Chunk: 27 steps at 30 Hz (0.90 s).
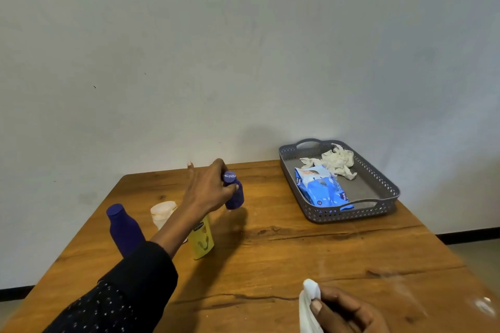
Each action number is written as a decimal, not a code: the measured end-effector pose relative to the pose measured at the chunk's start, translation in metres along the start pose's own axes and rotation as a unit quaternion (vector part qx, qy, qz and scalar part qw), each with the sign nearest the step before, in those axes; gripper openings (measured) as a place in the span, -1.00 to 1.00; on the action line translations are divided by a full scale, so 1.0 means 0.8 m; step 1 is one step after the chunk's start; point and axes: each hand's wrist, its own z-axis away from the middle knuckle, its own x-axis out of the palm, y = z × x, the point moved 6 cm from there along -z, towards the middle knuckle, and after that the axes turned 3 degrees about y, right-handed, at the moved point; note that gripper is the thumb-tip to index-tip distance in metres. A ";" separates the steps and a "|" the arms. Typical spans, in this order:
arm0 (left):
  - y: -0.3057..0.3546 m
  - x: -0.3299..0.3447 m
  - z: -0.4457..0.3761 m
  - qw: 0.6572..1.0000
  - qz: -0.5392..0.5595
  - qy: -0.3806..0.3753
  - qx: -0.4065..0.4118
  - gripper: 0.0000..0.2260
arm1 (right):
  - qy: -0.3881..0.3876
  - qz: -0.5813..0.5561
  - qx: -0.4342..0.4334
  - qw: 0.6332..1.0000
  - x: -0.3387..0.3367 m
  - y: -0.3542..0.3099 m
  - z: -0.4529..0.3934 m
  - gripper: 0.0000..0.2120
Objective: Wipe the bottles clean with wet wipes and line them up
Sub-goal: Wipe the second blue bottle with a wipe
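Note:
My left hand (208,189) reaches across the wooden table (297,259) and grips a small purple bottle (234,196) near its cap, at the table's far middle. My right hand (349,311) sits at the near edge and pinches a white wet wipe (308,305). A taller dark purple bottle (123,228) stands at the left. Beside it a pale translucent bottle (162,213) and a yellow bottle (202,240) stand partly hidden behind my left forearm.
A grey perforated tray (389,192) sits at the far right of the table. It holds a blue pack of wet wipes (322,188) and several crumpled used wipes (336,161). A plain wall rises just behind the table.

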 end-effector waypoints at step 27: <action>0.148 -0.091 0.214 0.945 0.260 0.077 0.183 -0.68 | 0.063 0.409 -0.534 0.737 0.061 -0.159 0.075 -0.76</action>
